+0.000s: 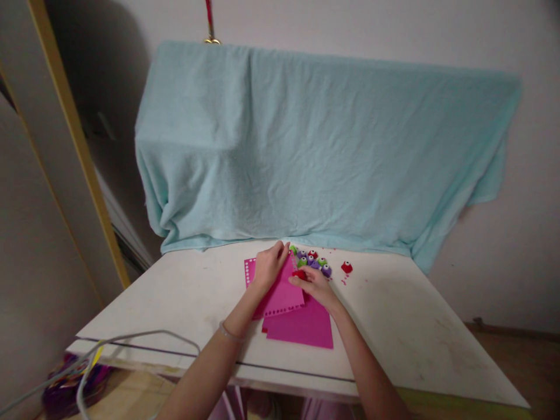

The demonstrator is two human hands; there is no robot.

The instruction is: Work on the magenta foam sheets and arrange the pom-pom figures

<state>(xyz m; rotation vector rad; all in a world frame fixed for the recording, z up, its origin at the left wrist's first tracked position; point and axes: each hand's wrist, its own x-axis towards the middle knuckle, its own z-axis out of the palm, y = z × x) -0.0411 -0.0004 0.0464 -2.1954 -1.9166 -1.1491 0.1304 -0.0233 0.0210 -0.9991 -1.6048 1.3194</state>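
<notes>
Where the near edge of the table (415, 326) runs past the person's forearms, a grey cable (161, 333) loops over its left part, and a thin bracelet (230, 333) circles the left wrist. Just beyond lies a plain pink sheet (301, 332), flat on the table, with a small red bit (265, 330) showing at its left edge. Partly covering it, farther in, is a punched pink sheet (280, 297) with rows of holes along its left and lower edges.

The right hand (318, 287) is over the right edge of the punched sheet, its thumb and fingers clamped on a red piece (299, 274). The left hand (270, 265) lies across the upper part of the same sheet, its fingers bent close together; whether they grip the edge, I cannot tell.

Right behind the right hand sits a cluster of green, purple and red eyed pieces (313, 263). A single red eyed piece (346, 267) stands apart to the right, with small pink scraps (344, 282) near it. At the back, a pale blue cloth (332, 151) hangs down to the table, and a red cord (209, 20) shows above it.
</notes>
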